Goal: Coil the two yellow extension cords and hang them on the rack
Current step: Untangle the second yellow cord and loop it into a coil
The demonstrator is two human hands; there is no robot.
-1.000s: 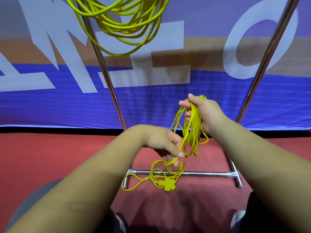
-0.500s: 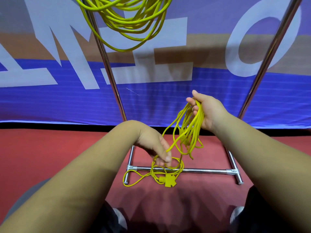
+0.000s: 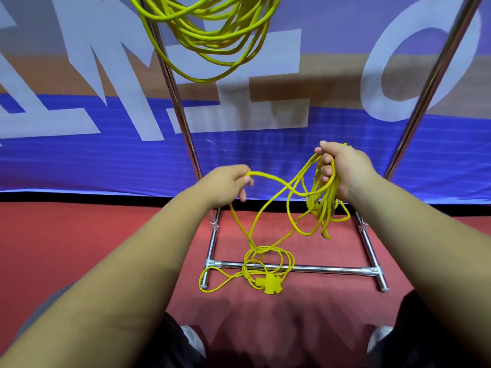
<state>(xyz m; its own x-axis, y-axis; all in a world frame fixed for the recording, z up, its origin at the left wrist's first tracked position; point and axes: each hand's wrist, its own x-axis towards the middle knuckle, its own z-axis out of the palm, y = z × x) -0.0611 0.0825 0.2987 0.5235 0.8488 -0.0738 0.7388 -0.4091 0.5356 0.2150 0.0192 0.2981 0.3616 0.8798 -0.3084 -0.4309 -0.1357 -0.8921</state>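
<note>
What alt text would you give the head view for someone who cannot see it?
The right hand grips a bundle of yellow cord loops while the left hand pinches one strand; the socket end lies on the red floor. A second coil hangs above.

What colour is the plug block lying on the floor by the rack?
Yellow, like its cord. The plug block shows best in the head view.

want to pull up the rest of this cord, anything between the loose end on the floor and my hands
Only the rack's bottom bar: the loose cord loops across it, with the plug on the near side. Whether a loop runs under the bar cannot be told.
</note>
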